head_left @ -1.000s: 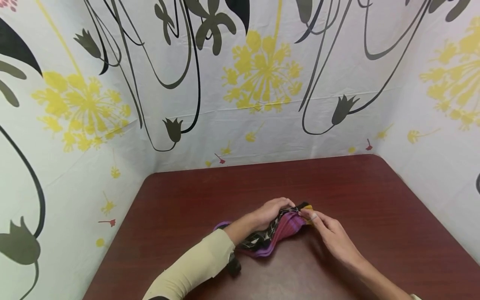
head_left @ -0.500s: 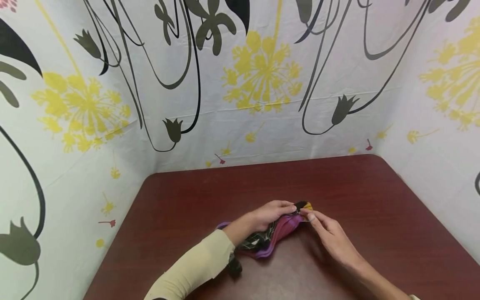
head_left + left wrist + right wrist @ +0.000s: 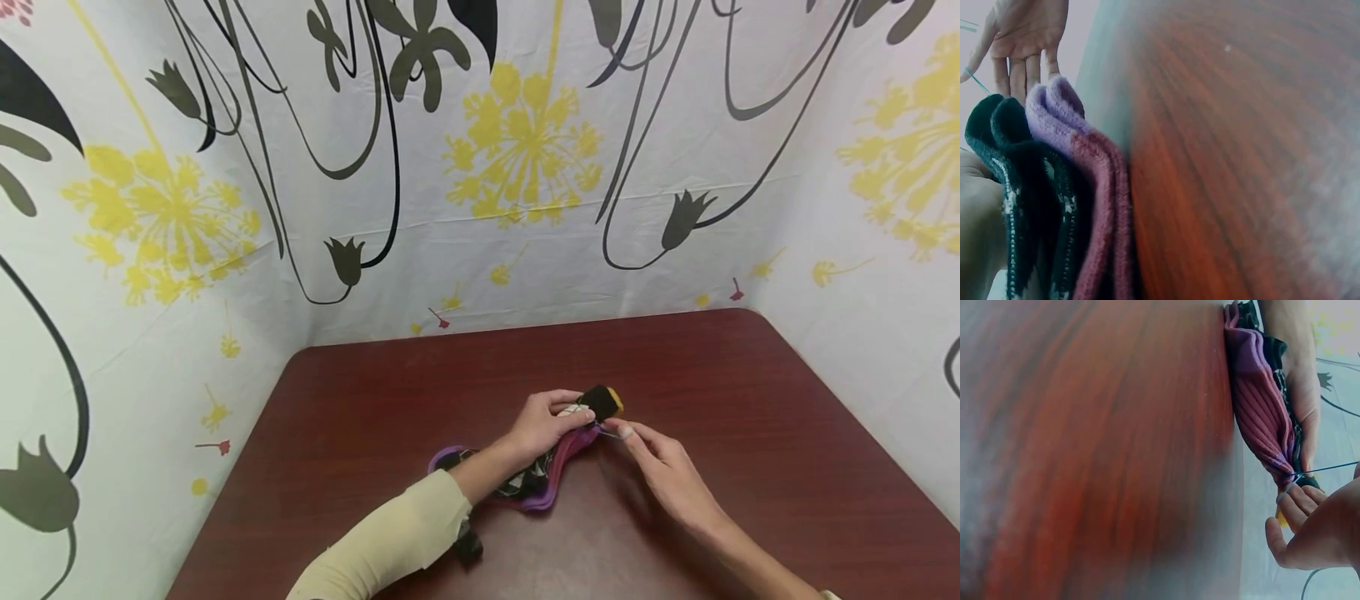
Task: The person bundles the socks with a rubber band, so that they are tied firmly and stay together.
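Note:
A bundle of knitted socks lies on the brown table, with a black-and-white patterned pair (image 3: 1063,194) alongside a pink and purple pair (image 3: 1260,397). My left hand (image 3: 536,429) grips the bundle near its gathered end, thumb on top. Beyond that thumb a black sock end with a yellow edge (image 3: 617,402) sticks up. My right hand (image 3: 667,471) is just right of the gathered end, pinching a thin thread (image 3: 1329,467) that runs taut from the socks. In the left wrist view the thread reaches that hand's thumb, its other fingers extended behind the sock ends.
The reddish-brown table (image 3: 420,375) extends around the hands. White cloth (image 3: 420,192) printed with flowers rises behind it and on both sides. A small dark object (image 3: 468,546) shows beside the left sleeve's cuff.
The left hand has turned the gathered end, and more of the black sock end now stands up. The right hand has drawn slightly away, and the thread between it and the socks shows.

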### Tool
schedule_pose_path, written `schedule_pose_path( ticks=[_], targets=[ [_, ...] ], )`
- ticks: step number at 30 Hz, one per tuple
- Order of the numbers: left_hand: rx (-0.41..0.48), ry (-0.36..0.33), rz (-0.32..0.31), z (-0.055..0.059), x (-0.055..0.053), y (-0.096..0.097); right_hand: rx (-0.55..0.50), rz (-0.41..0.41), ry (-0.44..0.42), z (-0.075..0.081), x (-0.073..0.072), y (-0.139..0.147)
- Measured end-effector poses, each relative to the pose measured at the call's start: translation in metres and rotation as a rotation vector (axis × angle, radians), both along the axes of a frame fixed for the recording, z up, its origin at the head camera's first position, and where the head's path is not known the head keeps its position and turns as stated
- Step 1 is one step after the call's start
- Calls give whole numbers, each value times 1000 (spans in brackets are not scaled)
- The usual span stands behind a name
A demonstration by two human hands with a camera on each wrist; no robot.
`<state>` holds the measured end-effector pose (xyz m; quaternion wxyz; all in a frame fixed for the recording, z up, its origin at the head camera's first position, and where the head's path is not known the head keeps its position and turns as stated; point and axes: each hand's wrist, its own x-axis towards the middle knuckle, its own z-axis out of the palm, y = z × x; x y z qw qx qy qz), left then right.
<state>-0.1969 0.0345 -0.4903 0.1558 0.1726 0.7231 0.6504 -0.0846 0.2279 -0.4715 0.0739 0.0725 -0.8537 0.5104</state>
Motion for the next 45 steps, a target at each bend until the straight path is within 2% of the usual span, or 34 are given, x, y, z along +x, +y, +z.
schedule_pose_path(
  ticks=[3,6,9,13,20,24,29,35,42,45],
  targets=[
    [32,20,27,-1,1,-1,-37,-6,-63,1,-1,1],
    [55,34,28,-2,2,-1,-135,11,-147,2,-4,2],
    [83,34,7,-2,3,-2,-274,35,-237,2,-9,2],
    [122,30,-47,-3,3,-4,-437,61,-312,1,-15,5],
    [144,87,-173,-5,-1,-7,-621,88,-354,-4,-23,12],
    [104,125,-206,-4,-2,-8,-687,62,-357,-3,-27,16],
    [36,176,-256,-1,-4,-9,-715,66,-328,-2,-31,17],
    [-37,283,-329,1,-7,-10,-693,113,-268,-1,-35,17],
    [-179,457,-354,5,-8,-8,-549,138,-226,-2,-40,16],
    [-235,503,-356,7,-8,-8,-472,127,-210,-4,-42,15]
  ],
)
